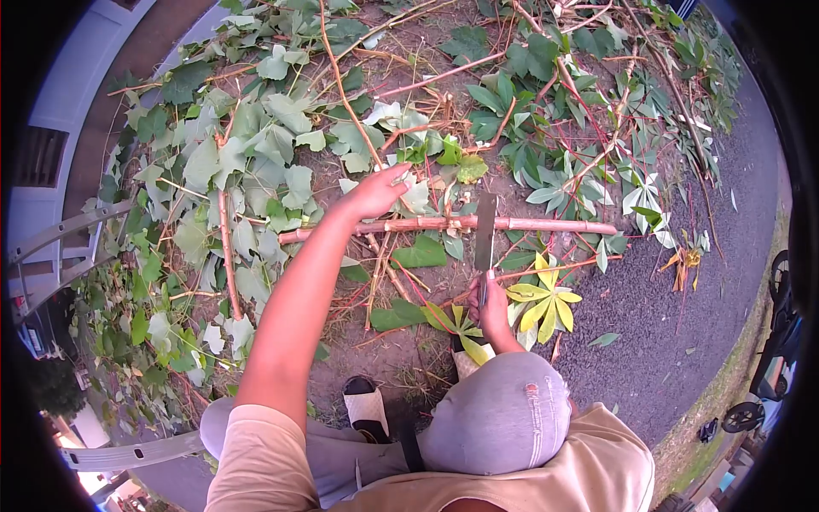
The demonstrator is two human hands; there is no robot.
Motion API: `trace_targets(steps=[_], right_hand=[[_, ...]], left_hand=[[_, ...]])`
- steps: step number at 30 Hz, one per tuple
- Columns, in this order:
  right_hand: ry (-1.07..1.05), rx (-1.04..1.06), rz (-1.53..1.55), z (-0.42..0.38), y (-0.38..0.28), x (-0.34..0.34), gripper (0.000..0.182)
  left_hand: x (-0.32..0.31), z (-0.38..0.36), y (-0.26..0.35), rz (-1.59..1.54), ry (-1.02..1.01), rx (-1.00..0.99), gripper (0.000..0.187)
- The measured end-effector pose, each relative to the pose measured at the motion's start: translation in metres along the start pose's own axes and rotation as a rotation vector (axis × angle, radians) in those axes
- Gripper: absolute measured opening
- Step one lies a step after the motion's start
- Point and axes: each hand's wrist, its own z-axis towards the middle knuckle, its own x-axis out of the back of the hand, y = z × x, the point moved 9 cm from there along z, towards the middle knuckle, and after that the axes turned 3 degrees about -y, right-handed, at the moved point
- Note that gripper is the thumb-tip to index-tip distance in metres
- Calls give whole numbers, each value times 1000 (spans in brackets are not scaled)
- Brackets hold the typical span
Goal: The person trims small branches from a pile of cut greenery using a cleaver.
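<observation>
My right hand [491, 309] is closed round the handle of a broad-bladed knife [485, 235], low in front of my knee. Its blade points away from me and overlaps a thick peeled-looking stem [546, 224] lying crosswise on the ground. My left hand [378, 194] is stretched out just above the left part of that stem, fingers extended to the right and slightly apart. A thin brown branch [343, 81] runs down from the top of the view to my left fingers. Yellow-green leaves [543, 299] lie right beside my right hand.
Cut leafy branches [286, 111] cover the soil on the left and at the back, with more leafy stems [563, 128] at right. Asphalt [648, 341] borders the soil. A metal ladder [128, 452] stands at left, and wheeled things [744, 416] are at far right.
</observation>
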Motion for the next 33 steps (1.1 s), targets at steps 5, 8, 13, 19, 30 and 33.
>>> trace_targets(steps=[5,8,13,19,30,33], right_hand=[[-135,-75,-115,-5,-3,-14,48],[-266,-142,-222,-14,1,-19,48],[-91,-213,-89,-13,-12,9,55],[220,46,295,25,-89,46,55],[81,-93,58,9,-25,28,53],[82,-124,65,-3,-20,19,54]], left_hand=[[-6,22,-5,1027,80,-3,45],[-10,46,-42,1014,10,-113,38],[45,20,-18,929,-100,-491,26],[141,-78,71,720,18,-560,19],[115,-182,58,678,47,65,27],[81,-138,46,612,82,33,32]])
